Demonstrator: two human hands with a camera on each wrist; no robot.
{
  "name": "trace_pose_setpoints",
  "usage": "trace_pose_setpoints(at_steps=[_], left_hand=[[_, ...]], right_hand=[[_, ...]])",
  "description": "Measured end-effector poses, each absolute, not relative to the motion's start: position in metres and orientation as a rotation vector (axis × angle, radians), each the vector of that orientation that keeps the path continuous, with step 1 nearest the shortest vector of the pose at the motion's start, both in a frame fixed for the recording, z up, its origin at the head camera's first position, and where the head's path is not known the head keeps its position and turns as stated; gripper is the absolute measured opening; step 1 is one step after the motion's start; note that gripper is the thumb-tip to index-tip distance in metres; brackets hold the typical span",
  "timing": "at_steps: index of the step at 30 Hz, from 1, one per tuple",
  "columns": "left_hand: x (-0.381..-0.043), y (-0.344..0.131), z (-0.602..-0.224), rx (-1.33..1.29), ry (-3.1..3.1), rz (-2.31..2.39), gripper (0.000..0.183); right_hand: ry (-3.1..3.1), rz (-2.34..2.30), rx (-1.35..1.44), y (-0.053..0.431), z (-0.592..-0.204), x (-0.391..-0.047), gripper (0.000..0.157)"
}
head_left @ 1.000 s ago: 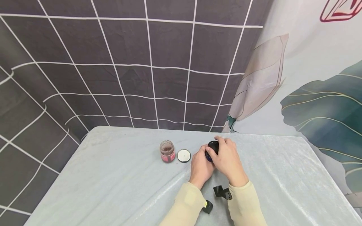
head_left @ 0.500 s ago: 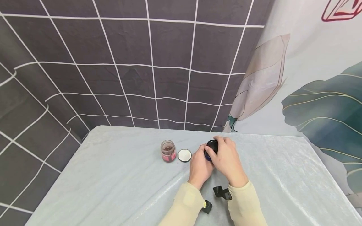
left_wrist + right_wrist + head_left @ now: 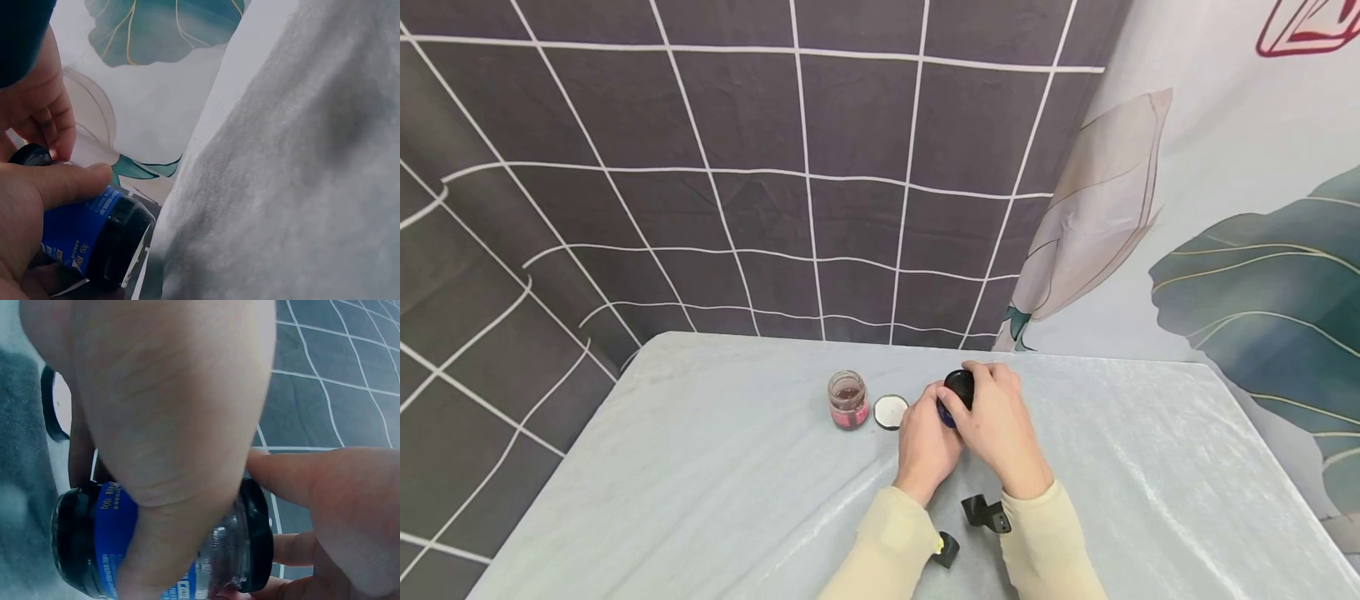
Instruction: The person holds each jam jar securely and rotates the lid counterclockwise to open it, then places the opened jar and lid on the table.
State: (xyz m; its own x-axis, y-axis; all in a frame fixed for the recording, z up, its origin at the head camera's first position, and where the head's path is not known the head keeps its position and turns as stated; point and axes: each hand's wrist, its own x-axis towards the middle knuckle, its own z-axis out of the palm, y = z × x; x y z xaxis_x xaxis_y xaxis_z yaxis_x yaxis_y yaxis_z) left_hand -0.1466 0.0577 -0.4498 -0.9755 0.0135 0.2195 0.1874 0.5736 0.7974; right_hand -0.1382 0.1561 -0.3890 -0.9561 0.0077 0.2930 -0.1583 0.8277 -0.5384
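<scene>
Now note a slight leftward shift of the blue-labelled jar [image 3: 81, 228], gripped by the left hand [image 3: 927, 442] and, at the black cap [image 3: 257, 540], by the right hand [image 3: 1002, 425], nearer the loose white-lined lid [image 3: 890, 412]. Treat as still capped, apparently at a twisting stage.

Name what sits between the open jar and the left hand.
In the head view, a dark-rimmed white lid lies between the open jar and the left hand.

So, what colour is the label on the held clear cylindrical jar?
The label is blue, clearest in the left wrist view.
</scene>
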Motion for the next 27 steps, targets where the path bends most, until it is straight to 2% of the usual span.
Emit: trace_pose_setpoints(at_steps=[8, 27], left_hand=[[-0.145, 0.051, -0.449, -0.167, -2.558, -1.312, 0.034], [-0.140, 0.039, -0.443, -0.194, -2.530, -1.189, 0.032]], right_hand=[[-2.658, 0.853, 0.155, 0.150, -0.391, -0.139, 0.054], [-2.638, 0.867, 0.158, 0.140, -0.395, -0.139, 0.050]])
